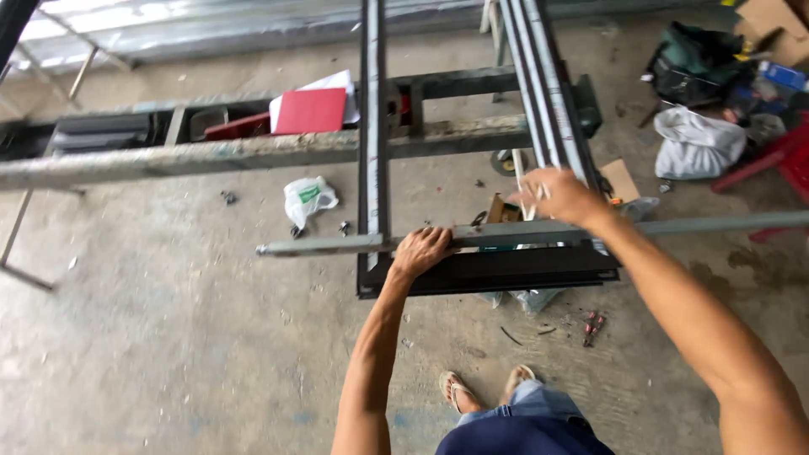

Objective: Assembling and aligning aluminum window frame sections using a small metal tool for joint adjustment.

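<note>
Red folder (309, 110) beyond left hand (420, 250)

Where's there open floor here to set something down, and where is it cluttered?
Bare concrete floor lies left of the left hand, below the white plastic bag. Another patch sits right of the pliers. Crowded: the top right, around the grey cloth bundle, and under the dark frame by the right hand.

Two hands (421, 250) (560, 195), one red folder (310, 110), one white plastic bag (308, 199), two sandalled feet (459, 389).

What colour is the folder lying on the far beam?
Red, with white sheets showing behind it; the folder shows clearly in the head view.
</note>
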